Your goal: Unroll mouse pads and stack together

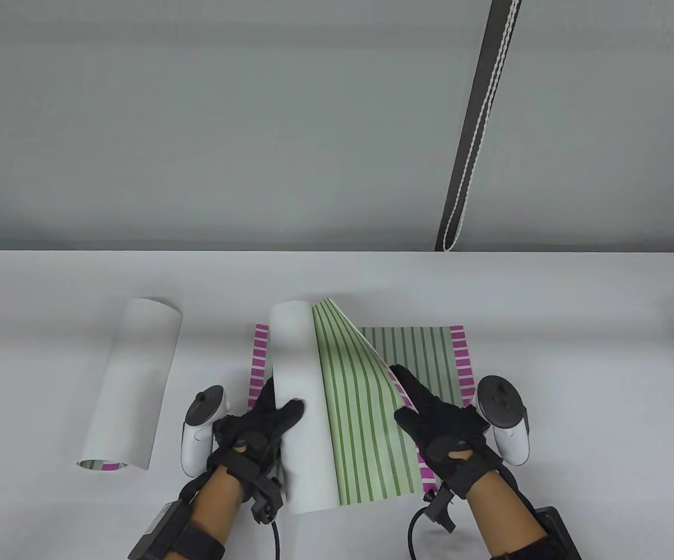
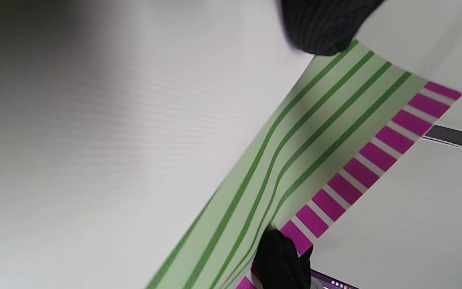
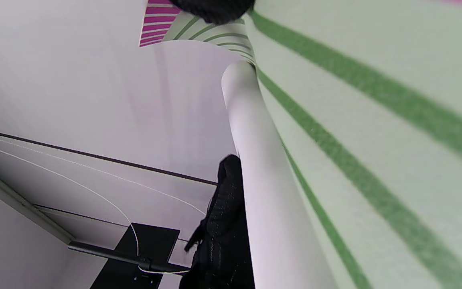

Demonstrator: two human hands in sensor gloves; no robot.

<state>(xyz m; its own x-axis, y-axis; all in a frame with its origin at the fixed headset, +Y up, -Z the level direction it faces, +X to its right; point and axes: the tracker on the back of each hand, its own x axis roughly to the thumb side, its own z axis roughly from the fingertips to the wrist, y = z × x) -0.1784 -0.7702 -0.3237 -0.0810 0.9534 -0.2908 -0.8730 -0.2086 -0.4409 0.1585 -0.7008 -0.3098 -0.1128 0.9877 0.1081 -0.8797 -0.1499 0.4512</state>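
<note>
A half-unrolled mouse pad (image 1: 366, 414) with green stripes and a white back is held above a flat green-striped pad with magenta edge bars (image 1: 430, 350) on the table. My left hand (image 1: 258, 429) grips the white rolled part (image 1: 296, 373) of the upper pad. My right hand (image 1: 430, 420) pinches its free edge, lifted off the flat pad. A third pad (image 1: 129, 388) lies rolled at the left, white side out. The left wrist view shows the striped face (image 2: 303, 152) and a fingertip (image 2: 283, 261). The right wrist view shows the roll (image 3: 263, 180).
The white table (image 1: 576, 361) runs wide to the right and behind the pads. A dark strap with white cord (image 1: 479, 122) hangs on the wall behind the table's far edge.
</note>
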